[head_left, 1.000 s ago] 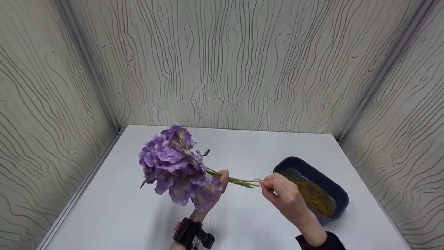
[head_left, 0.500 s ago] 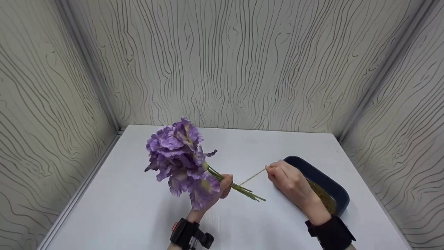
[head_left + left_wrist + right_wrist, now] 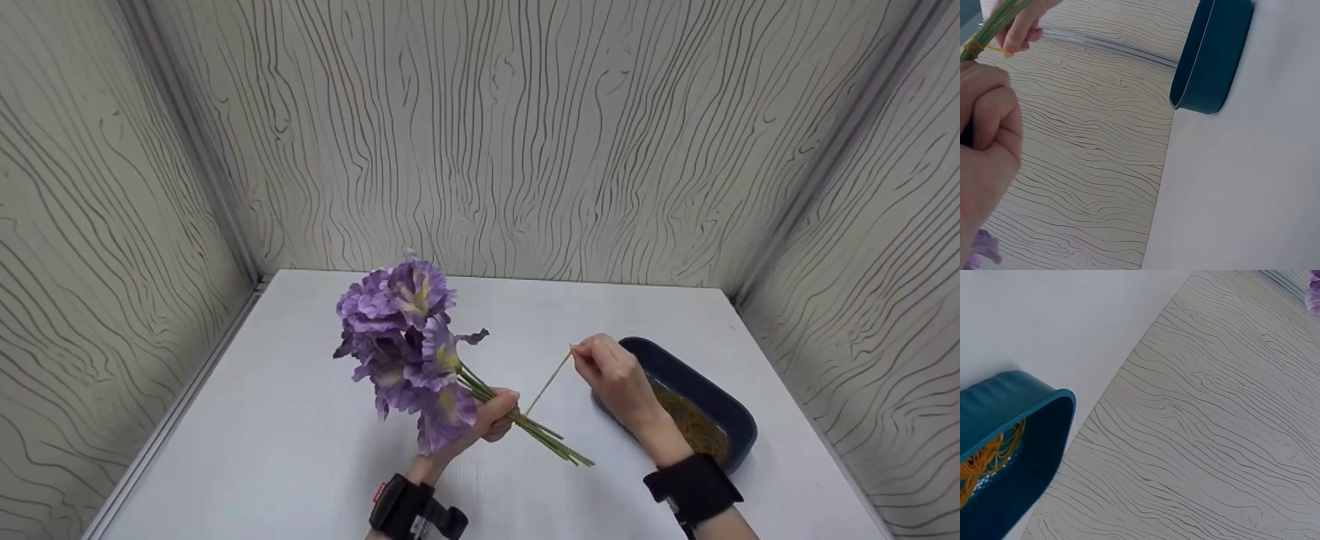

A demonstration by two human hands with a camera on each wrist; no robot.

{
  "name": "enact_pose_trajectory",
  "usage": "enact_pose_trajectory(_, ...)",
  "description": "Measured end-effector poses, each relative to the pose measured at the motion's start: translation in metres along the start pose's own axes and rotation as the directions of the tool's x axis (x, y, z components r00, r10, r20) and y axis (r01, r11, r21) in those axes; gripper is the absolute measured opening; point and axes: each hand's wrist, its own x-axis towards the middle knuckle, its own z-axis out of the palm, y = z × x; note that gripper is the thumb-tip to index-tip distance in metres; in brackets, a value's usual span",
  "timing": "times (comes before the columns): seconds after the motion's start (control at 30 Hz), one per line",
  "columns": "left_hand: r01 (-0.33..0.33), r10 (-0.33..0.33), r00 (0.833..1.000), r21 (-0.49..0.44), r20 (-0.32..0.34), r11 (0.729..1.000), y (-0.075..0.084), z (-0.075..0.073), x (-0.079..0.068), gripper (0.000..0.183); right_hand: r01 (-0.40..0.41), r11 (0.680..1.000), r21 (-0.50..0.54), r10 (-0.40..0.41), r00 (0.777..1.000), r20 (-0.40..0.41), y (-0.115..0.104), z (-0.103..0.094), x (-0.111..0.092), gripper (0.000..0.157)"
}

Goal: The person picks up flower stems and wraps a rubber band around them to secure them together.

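My left hand (image 3: 491, 420) grips a bunch of purple flowers (image 3: 397, 330) by its green stems (image 3: 555, 444), the blooms up and to the left and the stem ends pointing down to the right. A thin yellow rubber band (image 3: 549, 384) runs taut from the stems, just beyond the left fist, up to my right hand (image 3: 619, 379). That hand pinches its far end between thumb and fingers. In the left wrist view some of the band circles the stems (image 3: 998, 19) above the left fist (image 3: 988, 107). The right wrist view does not show the right hand.
A dark blue rectangular bin (image 3: 739, 420) holding a tangle of yellow rubber bands (image 3: 988, 461) stands on the right of the white table (image 3: 285, 420), partly behind the right hand. Patterned panels (image 3: 480, 135) enclose the back and both sides.
The band has been drawn out from the stem ends and stretched up and right from the stems. The bunch has shifted right, tilting its stem ends down; the right hand has risen.
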Motion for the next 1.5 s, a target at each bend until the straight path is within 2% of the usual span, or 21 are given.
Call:
enact_pose_trajectory(0.17, -0.062, 0.062, 0.998, 0.007, -0.013, 0.998, 0.001, 0.003, 0.002, 0.035, -0.074, 0.995, 0.061, 0.073, 0.997, 0.020, 0.002, 0.010, -0.013, 0.004)
enact_pose_trajectory(0.37, -0.124, 0.126, 0.992, 0.060, -0.016, 0.990, 0.001, 0.005, 0.006, 0.036, -0.185, 0.975, 0.123, 0.177, 0.981, 0.072, -0.001, 0.019, -0.027, 0.013)
enact_pose_trajectory(0.63, -0.157, 0.162, 0.986, 0.096, -0.047, 0.983, 0.004, 0.010, 0.010, 0.036, -0.287, 0.946, 0.151, 0.277, 0.957, 0.088, -0.010, 0.031, -0.038, 0.024)
enact_pose_trajectory(0.8, -0.181, 0.190, 0.979, 0.109, -0.080, 0.977, 0.006, 0.012, 0.012, 0.035, -0.319, 0.925, 0.209, 0.309, 0.948, 0.078, -0.021, 0.040, -0.048, 0.025)
enact_pose_trajectory(0.9, -0.198, 0.207, 0.974, 0.098, -0.092, 0.975, 0.005, 0.012, 0.014, 0.035, -0.359, 0.902, 0.239, 0.348, 0.933, 0.089, -0.030, 0.045, -0.056, 0.016)
enact_pose_trajectory(1.03, -0.237, 0.248, 0.961, 0.102, -0.118, 0.966, 0.000, 0.012, 0.015, 0.035, -0.449, 0.866, 0.219, 0.429, 0.893, 0.133, -0.042, 0.052, -0.069, 0.017)
enact_pose_trajectory(1.1, -0.250, 0.264, 0.954, 0.111, -0.142, 0.962, -0.003, 0.012, 0.015, 0.034, -0.480, 0.856, 0.193, 0.454, 0.876, 0.164, -0.048, 0.056, -0.075, 0.026)
enact_pose_trajectory(1.2, -0.256, 0.273, 0.944, 0.111, -0.188, 0.960, -0.007, 0.012, 0.016, 0.035, -0.526, 0.833, 0.172, 0.489, 0.846, 0.214, -0.059, 0.061, -0.084, 0.025)
enact_pose_trajectory(1.27, -0.248, 0.268, 0.936, 0.114, -0.227, 0.962, -0.007, 0.012, 0.016, 0.035, -0.563, 0.807, 0.179, 0.515, 0.819, 0.255, -0.066, 0.063, -0.088, 0.024)
enact_pose_trajectory(1.4, -0.270, 0.315, 0.904, 0.185, -0.289, 0.945, -0.006, 0.013, 0.015, 0.035, -0.644, 0.738, 0.203, 0.578, 0.758, 0.302, -0.078, 0.065, -0.092, 0.024)
enact_pose_trajectory(1.47, -0.286, 0.335, 0.891, 0.194, -0.307, 0.938, -0.008, 0.011, 0.016, 0.036, -0.668, 0.712, 0.217, 0.595, 0.738, 0.319, -0.084, 0.065, -0.092, 0.025)
enact_pose_trajectory(1.5, -0.277, 0.322, 0.887, 0.177, -0.331, 0.944, -0.011, 0.011, 0.018, 0.039, -0.669, 0.709, 0.223, 0.595, 0.737, 0.321, -0.087, 0.064, -0.091, 0.024)
